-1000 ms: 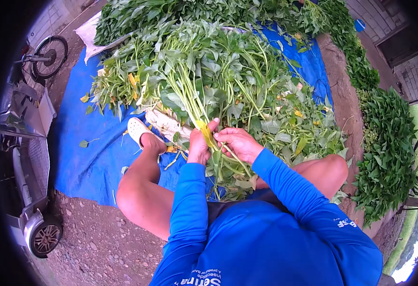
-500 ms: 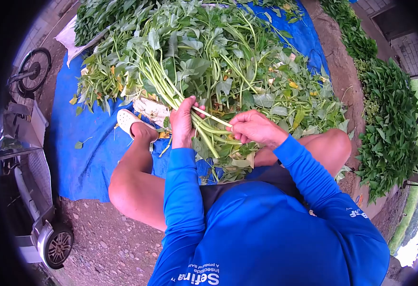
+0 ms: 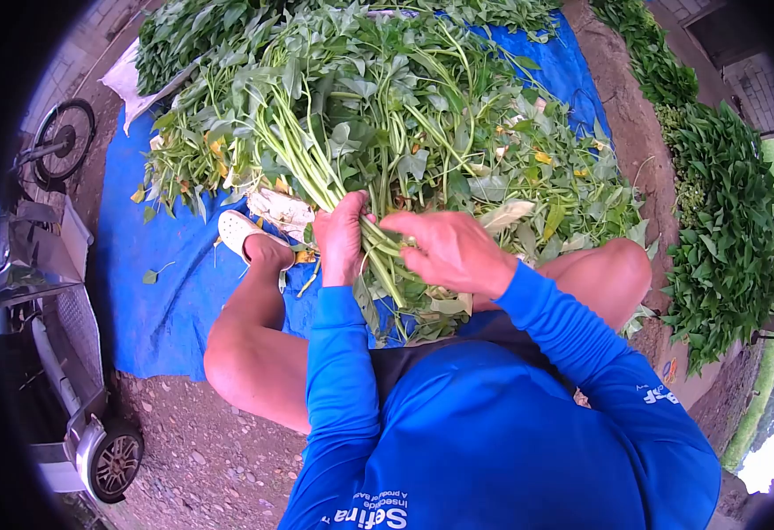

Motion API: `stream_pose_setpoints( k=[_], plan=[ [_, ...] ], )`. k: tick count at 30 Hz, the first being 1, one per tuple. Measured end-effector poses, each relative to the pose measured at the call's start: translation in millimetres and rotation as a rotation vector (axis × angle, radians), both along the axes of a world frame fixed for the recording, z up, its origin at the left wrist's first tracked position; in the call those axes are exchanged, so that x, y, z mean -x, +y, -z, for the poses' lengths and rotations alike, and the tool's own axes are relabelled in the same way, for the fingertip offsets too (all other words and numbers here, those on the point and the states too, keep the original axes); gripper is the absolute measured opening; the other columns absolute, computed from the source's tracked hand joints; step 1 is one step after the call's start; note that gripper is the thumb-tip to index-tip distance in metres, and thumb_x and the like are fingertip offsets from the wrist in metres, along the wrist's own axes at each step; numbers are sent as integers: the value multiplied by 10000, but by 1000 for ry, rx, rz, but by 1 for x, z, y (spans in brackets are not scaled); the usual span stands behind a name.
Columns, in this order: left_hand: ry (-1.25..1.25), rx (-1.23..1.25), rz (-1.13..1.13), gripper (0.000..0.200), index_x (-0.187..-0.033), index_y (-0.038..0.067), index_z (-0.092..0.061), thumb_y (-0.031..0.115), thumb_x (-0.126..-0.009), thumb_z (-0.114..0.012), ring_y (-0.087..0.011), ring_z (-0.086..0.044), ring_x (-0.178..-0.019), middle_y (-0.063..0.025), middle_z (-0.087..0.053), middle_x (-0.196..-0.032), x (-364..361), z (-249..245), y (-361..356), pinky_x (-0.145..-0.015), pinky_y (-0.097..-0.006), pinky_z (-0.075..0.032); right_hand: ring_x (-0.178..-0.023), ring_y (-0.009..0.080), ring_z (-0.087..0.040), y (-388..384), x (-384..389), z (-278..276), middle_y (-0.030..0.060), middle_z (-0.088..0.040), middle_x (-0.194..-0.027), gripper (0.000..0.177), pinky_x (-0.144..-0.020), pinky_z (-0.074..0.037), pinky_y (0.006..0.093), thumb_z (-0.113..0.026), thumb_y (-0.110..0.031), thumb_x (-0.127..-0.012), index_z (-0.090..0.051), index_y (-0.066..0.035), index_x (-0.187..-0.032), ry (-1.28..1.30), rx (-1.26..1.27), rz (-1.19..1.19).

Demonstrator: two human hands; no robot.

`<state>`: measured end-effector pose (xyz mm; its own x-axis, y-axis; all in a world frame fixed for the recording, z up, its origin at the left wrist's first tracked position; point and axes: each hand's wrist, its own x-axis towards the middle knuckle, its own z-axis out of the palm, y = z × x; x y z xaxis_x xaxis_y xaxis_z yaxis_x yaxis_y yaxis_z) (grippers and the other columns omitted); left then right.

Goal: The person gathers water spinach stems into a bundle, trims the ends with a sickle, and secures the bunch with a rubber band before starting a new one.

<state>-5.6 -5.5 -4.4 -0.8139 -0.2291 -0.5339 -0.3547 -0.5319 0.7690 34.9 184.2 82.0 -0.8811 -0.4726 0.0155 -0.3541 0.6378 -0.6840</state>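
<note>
My left hand (image 3: 343,237) is closed round a bunch of long pale-green leafy stems (image 3: 303,163). Their leafy tops point away from me and the cut ends come out below my fist. Close to the right of these ends is my right hand (image 3: 453,252), somewhat blurred, with index finger and thumb apart and nothing visible between them. Its other fingers are partly hidden. A pale yellowish leaf (image 3: 506,215) shows just beyond its knuckles. Behind both hands spreads a large heap of leafy greens (image 3: 413,115), with some yellow leaves among them.
A blue tarp (image 3: 153,291) lies under the heap. My foot in a cream clog (image 3: 241,231) rests on it at left. More bundled greens (image 3: 722,221) line the right side. A wheeled vehicle (image 3: 109,459) stands at far left, on stony ground (image 3: 201,450).
My right hand has let go of the single stem it was pinching and its fingers have spread. The pale leaf now shows beyond it. My left hand keeps the bunch.
</note>
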Motion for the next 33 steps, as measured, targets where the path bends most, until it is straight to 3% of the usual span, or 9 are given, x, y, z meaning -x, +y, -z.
stream_pose_setpoints(
  k=[6, 9, 12, 15, 17, 20, 26, 31, 33],
  plan=[
    [13, -17, -24, 124, -900, 12, -691, 85, -921, -789, -135, -605, -561, -35, -646, -756, -5, -12, -3, -527, -260, -515, -767, 387, -671, -1, -5, 24, 137, -670, -861, 139, -698, -540, 486, -733, -176, -971, -709, -42, -1000, 123, 198, -205],
    [53, -34, -86, 129, -880, 28, -678, 84, -945, -774, -131, -604, -564, -30, -624, -746, 0, -23, -22, -512, -261, -507, -791, 405, -681, 51, -1, -7, 147, -670, -869, 165, -713, -549, 513, -708, -201, -972, -665, -44, -945, 48, 6, -148],
    [99, -34, -115, 96, -959, 17, -666, 65, -961, -749, -125, -601, -574, -38, -635, -769, 1, -34, -40, -523, -250, -516, -883, 433, -699, 145, 45, 5, 203, -703, -961, 180, -779, -553, 537, -697, -187, -963, -687, -27, -1044, -20, -405, 93],
    [115, 88, -189, 118, -1000, 12, -668, 77, -954, -754, -107, -590, -579, -40, -631, -769, -1, -56, -43, -523, -245, -504, -1073, 441, -701, 200, 79, 50, 237, -716, -1206, 475, -932, -561, 526, -720, -214, -923, -652, -35, -1358, 288, -1404, 160],
    [134, 134, -213, 134, -995, 12, -665, 89, -947, -764, -108, -592, -585, -38, -630, -771, 0, -64, -48, -525, -247, -499, -1051, 405, -730, 174, 115, 89, 217, -752, -1163, 427, -948, -576, 473, -713, -237, -934, -712, -55, -1320, 168, -492, 200],
    [109, 178, -226, 147, -991, 16, -661, 100, -942, -771, -113, -589, -593, -36, -626, -781, 1, -67, -57, -533, -251, -496, -962, 330, -772, 62, 119, 130, 156, -807, -1020, 236, -924, -595, 423, -708, -257, -949, -824, -73, -1039, -282, -31, 215],
    [91, 205, -269, 162, -975, 43, -646, 130, -949, -780, -108, -576, -578, -22, -601, -757, -4, -77, -66, -541, -253, -500, -1086, 446, -730, -81, 104, 228, 256, -761, -1136, 407, -985, -570, 491, -776, -263, -899, -748, -86, -1265, -187, 17, 604],
    [84, 200, -281, 186, -1023, 38, -645, 142, -946, -778, -106, -584, -591, -20, -603, -763, -5, -66, -75, -518, -253, -497, -1053, 380, -734, -70, 118, 228, 228, -754, -1082, 312, -971, -571, 438, -740, -197, -894, -699, -15, -1144, -401, 3, 621],
    [96, 185, -329, 206, -1043, 31, -635, 140, -943, -779, -109, -580, -590, -17, -596, -768, -6, -66, -76, -532, -254, -498, -1091, 380, -706, -69, 118, 215, 220, -721, -1134, 373, -984, -557, 451, -729, -197, -899, -658, 8, -1202, -29, 83, 622]
  ],
)
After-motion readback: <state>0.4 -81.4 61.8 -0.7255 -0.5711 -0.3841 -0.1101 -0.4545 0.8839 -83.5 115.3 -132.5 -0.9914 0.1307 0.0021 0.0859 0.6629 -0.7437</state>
